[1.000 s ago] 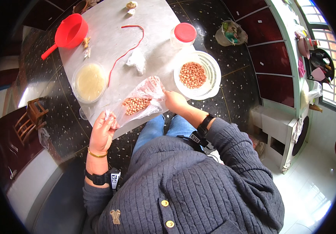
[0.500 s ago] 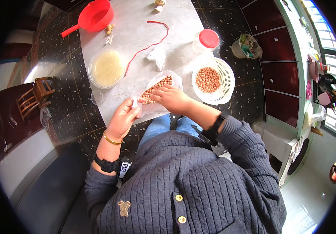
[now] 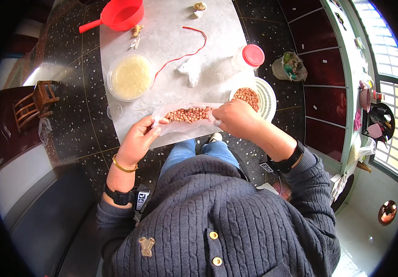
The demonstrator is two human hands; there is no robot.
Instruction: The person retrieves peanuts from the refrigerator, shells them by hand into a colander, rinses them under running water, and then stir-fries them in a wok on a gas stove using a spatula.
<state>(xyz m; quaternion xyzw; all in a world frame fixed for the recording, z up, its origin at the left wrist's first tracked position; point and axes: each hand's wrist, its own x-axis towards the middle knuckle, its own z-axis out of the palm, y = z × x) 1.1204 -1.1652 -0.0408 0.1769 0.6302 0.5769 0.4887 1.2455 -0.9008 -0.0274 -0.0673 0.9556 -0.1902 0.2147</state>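
Bag (image 3: 179,128) spans left hand (image 3: 138,141) to right hand (image 3: 239,117) — table edge (image 3: 178,138), basket (image 3: 267,99) close.

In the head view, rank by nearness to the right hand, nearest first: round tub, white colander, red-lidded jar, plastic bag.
1. Plastic bag: pinched in the right hand
2. White colander: partly behind that hand
3. Red-lidded jar: right side of the table
4. Round tub: table's left side

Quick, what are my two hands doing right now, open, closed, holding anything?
Left hand: closed, gripping the left end of the plastic bag of peanuts.
Right hand: closed, gripping the bag's right end.
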